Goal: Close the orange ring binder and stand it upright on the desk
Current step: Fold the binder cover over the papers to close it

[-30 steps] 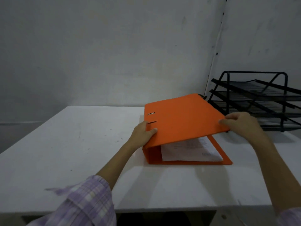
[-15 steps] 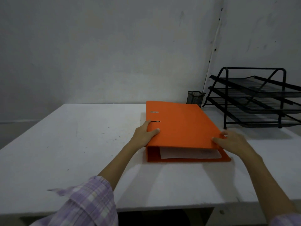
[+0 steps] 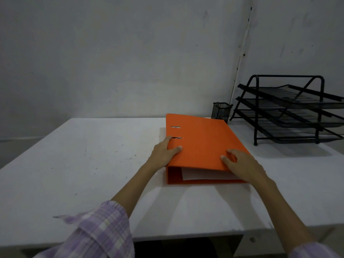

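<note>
The orange ring binder point(image 3: 202, 142) lies flat on the white desk point(image 3: 89, 164), its cover down and its spine to the left. White paper shows between the covers at the near edge. My left hand point(image 3: 164, 153) grips the near left corner at the spine, thumb on top of the cover. My right hand point(image 3: 242, 164) rests on the near right corner of the cover, fingers spread on the orange surface.
A black wire letter tray point(image 3: 290, 110) with three tiers stands at the back right of the desk. A small black mesh pen cup point(image 3: 221, 111) sits just behind the binder. A grey wall rises behind the desk.
The binder's cover came down from a raised angle to lie flat on the papers. My right hand followed it down and slid inward along the near edge. My left hand stayed at the spine.
</note>
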